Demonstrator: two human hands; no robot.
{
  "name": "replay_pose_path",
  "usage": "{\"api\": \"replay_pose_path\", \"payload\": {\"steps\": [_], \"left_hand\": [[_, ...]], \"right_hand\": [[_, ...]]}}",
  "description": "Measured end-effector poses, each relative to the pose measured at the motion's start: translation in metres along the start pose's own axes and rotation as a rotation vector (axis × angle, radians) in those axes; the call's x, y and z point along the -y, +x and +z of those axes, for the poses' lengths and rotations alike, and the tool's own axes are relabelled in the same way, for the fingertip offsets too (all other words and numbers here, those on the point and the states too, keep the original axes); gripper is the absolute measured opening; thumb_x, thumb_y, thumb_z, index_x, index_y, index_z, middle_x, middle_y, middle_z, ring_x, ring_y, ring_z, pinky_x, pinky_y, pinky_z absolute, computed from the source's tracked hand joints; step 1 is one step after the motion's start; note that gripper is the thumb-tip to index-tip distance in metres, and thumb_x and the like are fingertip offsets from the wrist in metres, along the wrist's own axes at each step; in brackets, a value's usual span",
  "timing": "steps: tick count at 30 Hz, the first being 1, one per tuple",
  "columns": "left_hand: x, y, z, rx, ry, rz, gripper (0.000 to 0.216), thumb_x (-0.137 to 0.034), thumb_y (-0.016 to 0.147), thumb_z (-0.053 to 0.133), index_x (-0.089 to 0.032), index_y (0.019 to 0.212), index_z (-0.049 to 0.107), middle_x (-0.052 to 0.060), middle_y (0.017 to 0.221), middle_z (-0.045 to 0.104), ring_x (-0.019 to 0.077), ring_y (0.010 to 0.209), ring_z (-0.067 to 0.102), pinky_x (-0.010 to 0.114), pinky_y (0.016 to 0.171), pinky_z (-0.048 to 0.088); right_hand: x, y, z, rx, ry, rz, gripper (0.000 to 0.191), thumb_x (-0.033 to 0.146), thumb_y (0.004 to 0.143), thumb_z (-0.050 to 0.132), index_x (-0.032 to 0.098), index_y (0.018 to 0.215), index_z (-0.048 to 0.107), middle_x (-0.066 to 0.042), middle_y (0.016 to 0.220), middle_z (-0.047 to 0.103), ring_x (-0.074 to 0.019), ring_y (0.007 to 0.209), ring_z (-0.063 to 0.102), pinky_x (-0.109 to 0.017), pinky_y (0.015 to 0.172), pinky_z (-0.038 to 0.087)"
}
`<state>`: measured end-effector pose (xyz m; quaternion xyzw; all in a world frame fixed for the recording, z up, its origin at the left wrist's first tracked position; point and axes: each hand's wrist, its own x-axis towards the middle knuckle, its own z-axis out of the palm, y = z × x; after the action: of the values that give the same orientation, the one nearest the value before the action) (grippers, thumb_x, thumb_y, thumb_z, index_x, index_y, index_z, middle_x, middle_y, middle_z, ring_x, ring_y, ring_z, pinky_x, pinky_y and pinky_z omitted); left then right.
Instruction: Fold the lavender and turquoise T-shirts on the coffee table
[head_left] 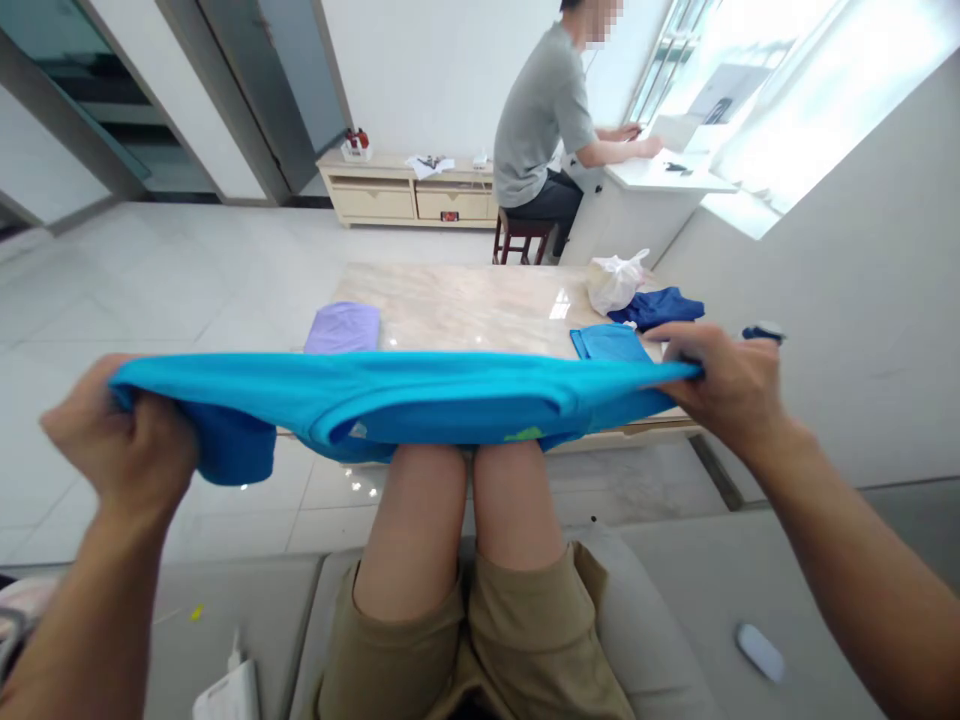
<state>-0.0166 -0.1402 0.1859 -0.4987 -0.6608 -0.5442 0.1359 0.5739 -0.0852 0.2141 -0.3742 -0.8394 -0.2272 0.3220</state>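
A bright blue T-shirt [450, 375] is stretched taut across my view, above my knees, its neck opening turned toward me. My left hand [124, 430] is closed around one shoulder area, and a sleeve hangs just beside it. At the other end, my right hand [724, 385] pinches the cloth between thumb and fingers. Behind the shirt, a folded blue cloth [611, 342] lies on the low marble-topped table [465, 295], close to my right hand. A folded lilac cloth [343, 328] rests at the table's left end. The shirt hides the table's near part.
On the table's right stand a white plastic bag [616, 283] and a crumpled dark blue cloth [660, 305]. A power bank [229, 692] and a white oval object [760, 652] lie on the grey sofa [690, 570]. Another person [544, 120] sits at a white desk [667, 172] by the window.
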Motion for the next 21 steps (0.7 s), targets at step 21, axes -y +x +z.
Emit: {"api": "replay_pose_path", "payload": {"steps": [21], "left_hand": [[0.075,0.098,0.303,0.6,0.372,0.069,0.029,-0.05,0.093,0.07,-0.023,0.088,0.078,0.006,0.079,0.076,0.0261,0.081,0.069,0.033,0.077,0.051]], "right_hand": [[-0.175,0.124,0.293,0.258,-0.217,0.428,0.05,0.056,0.113,0.046,0.02,0.099,0.078,-0.016,0.092,0.081,-0.0321,0.089,0.072,-0.038,0.076,0.049]]}}
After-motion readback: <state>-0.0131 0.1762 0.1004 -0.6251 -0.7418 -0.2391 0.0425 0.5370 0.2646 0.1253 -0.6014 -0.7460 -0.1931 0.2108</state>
